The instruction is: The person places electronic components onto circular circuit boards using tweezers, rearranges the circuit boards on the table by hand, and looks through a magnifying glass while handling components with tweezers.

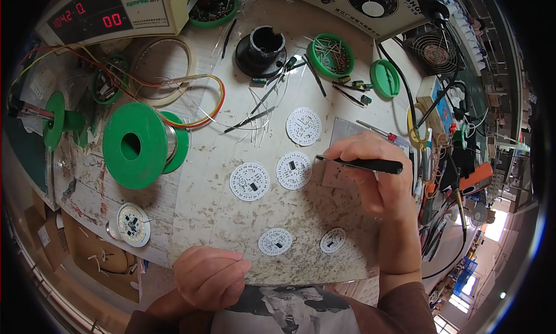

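My right hand (382,180) grips black tweezers (370,164), their tip pointing left beside a round white circuit board (293,170) with a dark chip. Two more such boards lie close by: one farther back (303,126) and one to the left (249,181). Nearer the front edge are another round board (274,242) and a smaller-looking one (333,240). My left hand (211,277) hovers by the front edge, fingers curled together, with nothing visible in them. Partly under my right hand is a flat grey plate (340,174).
A green solder spool (134,145) stands left, near a bulb-like lamp board (134,224). Green dishes of components (330,55), a black round holder (260,53) and loose capacitors lie behind. A meter (116,15), cables, a screwdriver (398,140) and other tools line the sides.
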`<control>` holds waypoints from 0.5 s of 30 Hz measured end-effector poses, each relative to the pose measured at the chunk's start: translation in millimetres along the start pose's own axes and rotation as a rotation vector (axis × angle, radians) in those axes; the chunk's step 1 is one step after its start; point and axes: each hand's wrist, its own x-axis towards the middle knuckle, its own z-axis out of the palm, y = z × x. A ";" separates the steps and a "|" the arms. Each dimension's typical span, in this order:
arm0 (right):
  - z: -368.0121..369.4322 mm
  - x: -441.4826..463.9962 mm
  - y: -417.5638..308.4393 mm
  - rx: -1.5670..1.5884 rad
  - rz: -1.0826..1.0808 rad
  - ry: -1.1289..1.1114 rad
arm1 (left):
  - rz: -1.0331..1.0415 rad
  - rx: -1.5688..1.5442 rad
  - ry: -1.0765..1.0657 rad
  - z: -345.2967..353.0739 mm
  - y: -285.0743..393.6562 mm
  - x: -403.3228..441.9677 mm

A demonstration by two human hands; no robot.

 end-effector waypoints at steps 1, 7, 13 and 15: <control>0.3 -0.4 0.5 -0.001 0.000 0.000 | -0.001 -0.001 -0.003 -0.2 0.0 -0.1; 0.4 -0.3 -1.9 0.002 0.011 0.001 | -0.008 -0.010 -0.007 -0.8 0.0 -0.4; 1.3 -0.5 1.0 -0.022 -0.008 0.000 | 0.002 0.010 -0.015 -0.8 -0.9 -1.3; 0.9 -0.3 1.1 -0.028 -0.011 -0.003 | 0.000 0.014 -0.019 -1.2 -0.6 -0.4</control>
